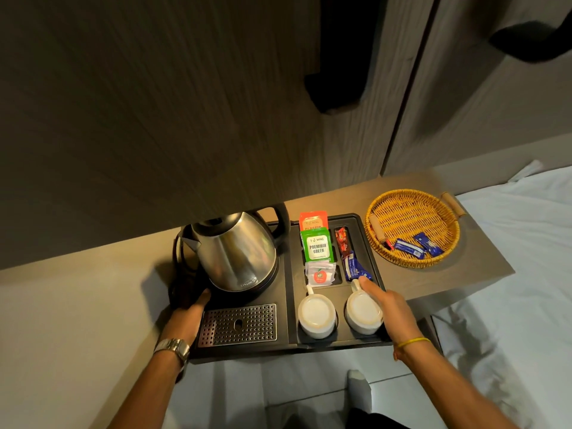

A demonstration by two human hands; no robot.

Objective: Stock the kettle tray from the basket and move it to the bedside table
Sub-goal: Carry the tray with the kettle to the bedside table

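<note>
The fingers (198, 300) of the left hand (188, 317) curl over the left edge of the kettle tray (286, 351), and the right hand (388, 308) closes on its right edge beside a cup (363, 311). The tray stands on the bench (483, 264), its front part over the edge, with the kettle (235, 252), tea sachets (317, 247) and two cups in it. The basket (413, 227) just beside still holds two blue packets (418, 246). I judge the stocking is almost done; the carrying is left.
</note>
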